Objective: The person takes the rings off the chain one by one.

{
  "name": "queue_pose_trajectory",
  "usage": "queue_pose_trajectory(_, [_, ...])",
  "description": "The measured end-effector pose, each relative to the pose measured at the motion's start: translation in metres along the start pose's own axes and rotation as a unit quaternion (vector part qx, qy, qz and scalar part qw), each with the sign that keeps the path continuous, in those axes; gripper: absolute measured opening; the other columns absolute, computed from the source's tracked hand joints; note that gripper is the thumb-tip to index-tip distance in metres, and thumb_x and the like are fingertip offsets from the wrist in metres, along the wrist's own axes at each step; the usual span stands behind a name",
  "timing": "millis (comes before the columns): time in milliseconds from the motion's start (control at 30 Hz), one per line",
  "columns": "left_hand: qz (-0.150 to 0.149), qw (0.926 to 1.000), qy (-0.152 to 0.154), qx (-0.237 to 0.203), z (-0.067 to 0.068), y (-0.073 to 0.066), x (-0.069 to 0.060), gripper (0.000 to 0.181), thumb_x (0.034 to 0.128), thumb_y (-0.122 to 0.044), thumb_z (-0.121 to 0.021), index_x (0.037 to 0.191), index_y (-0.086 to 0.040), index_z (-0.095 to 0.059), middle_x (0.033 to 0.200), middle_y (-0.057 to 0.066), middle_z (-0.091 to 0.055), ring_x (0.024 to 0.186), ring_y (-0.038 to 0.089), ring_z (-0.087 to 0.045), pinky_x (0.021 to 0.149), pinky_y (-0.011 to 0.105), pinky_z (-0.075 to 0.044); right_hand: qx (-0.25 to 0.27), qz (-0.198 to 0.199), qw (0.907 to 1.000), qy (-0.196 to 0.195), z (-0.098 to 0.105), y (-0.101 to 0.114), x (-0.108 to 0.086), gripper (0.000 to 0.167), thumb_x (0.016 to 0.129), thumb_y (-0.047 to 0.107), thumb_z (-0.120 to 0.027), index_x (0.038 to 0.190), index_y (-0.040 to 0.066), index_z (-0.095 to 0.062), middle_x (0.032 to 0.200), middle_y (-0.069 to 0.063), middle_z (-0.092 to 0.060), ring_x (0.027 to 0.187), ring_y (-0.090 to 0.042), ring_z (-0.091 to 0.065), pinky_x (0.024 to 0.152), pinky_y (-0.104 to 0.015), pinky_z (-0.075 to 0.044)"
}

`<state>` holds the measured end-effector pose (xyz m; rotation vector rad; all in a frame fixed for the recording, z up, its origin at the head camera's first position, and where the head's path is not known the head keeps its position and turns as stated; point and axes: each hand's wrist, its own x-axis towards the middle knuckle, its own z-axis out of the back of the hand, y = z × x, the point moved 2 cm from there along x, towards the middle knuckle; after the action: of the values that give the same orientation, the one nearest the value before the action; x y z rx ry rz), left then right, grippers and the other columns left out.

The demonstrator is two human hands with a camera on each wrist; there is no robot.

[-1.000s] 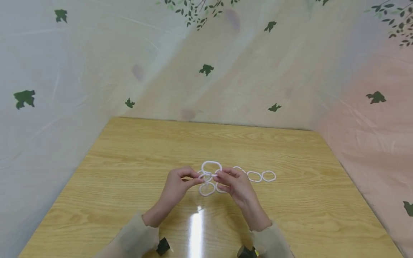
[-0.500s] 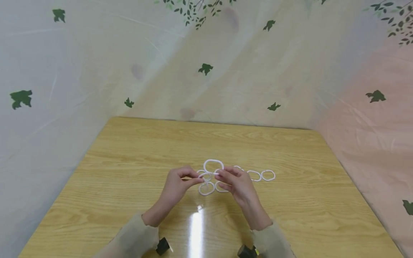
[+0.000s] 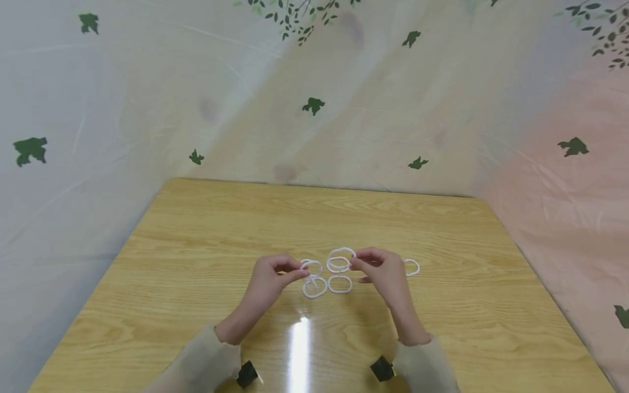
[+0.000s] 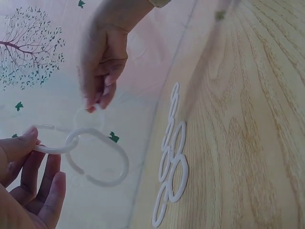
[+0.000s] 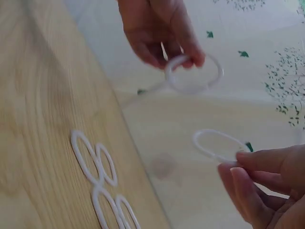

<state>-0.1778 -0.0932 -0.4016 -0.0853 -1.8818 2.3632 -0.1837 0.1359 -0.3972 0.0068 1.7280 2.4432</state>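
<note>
White oval plastic chain links are the things at hand. In the head view my left hand [image 3: 275,278], raised over the table, pinches one link [image 4: 50,150] between thumb and fingertips. A second link [image 4: 123,157] hangs hooked through it, with a small gap in its side seen in the left wrist view. To the right, my right hand [image 3: 385,273] holds a separate link [image 5: 209,130] by one end between thumb and fingers. It is apart from the left hand's pair. Below the hands, several more links [image 4: 185,176] lie flat on the table.
The wooden table [image 3: 221,218] reaches back to a patterned cloth backdrop [image 3: 245,109]. At the right end of the loose links, one link [image 3: 419,267] shows past my right hand, which covers part of the row. A bright light reflection [image 3: 298,355] lies on the near tabletop.
My right hand has moved right, away from the left hand, carrying a single link. My left hand stays nearly in place with its hooked links.
</note>
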Motion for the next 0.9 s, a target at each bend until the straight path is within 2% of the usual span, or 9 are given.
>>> queue_pose_trajectory(167, [0.001, 1.0, 0.005, 0.008, 0.0, 0.001, 0.003, 0.008, 0.0783, -0.005, -0.078, 0.081, 0.001, -0.073, 0.084, 0.013, -0.073, 0.071, 0.006, -0.062, 0.061, 0.014, -0.05, -0.125, 0.018, 0.992, -0.007, 0.015, -0.007, 0.009, 0.016, 0.085, 0.003, -0.071, 0.098, -0.005, -0.07, 0.086, -0.018, -0.073, 0.076, -0.027, -0.073, 0.054, -0.024, -0.06])
queue_pose_trajectory(300, [-0.001, 0.9999, 0.007, 0.013, 0.0, 0.002, 0.005, 0.008, 0.0788, -0.005, -0.078, 0.08, 0.001, -0.073, 0.084, 0.013, -0.073, 0.071, 0.006, -0.062, 0.061, 0.015, -0.05, -0.188, 0.024, 0.9818, -0.004, 0.024, -0.014, 0.014, 0.016, 0.086, 0.0, -0.069, 0.099, -0.008, -0.068, 0.087, -0.02, -0.072, 0.073, -0.028, -0.073, 0.054, -0.024, -0.06])
queue_pose_trajectory(600, [0.012, 0.9996, 0.002, 0.027, -0.001, 0.0, 0.007, 0.006, 0.0773, -0.003, -0.078, 0.079, -0.001, -0.073, 0.083, 0.012, -0.073, 0.07, 0.006, -0.061, 0.062, 0.015, -0.049, -0.194, -0.014, 0.9809, 0.009, 0.032, -0.028, 0.024, 0.015, 0.084, -0.003, -0.069, 0.097, -0.01, -0.065, 0.083, -0.021, -0.071, 0.071, -0.029, -0.072, 0.058, -0.026, -0.061])
queue_pose_trajectory(900, [0.002, 0.9996, 0.01, 0.028, -0.002, 0.0, 0.008, 0.008, 0.0782, -0.004, -0.078, 0.08, 0.001, -0.072, 0.084, 0.013, -0.073, 0.068, 0.002, -0.06, 0.061, 0.015, -0.049, -0.192, -0.036, 0.9797, 0.047, 0.034, -0.043, 0.029, 0.01, 0.083, -0.004, -0.069, 0.091, -0.009, -0.067, 0.075, -0.015, -0.071, 0.06, -0.018, -0.069, 0.056, -0.029, -0.061])
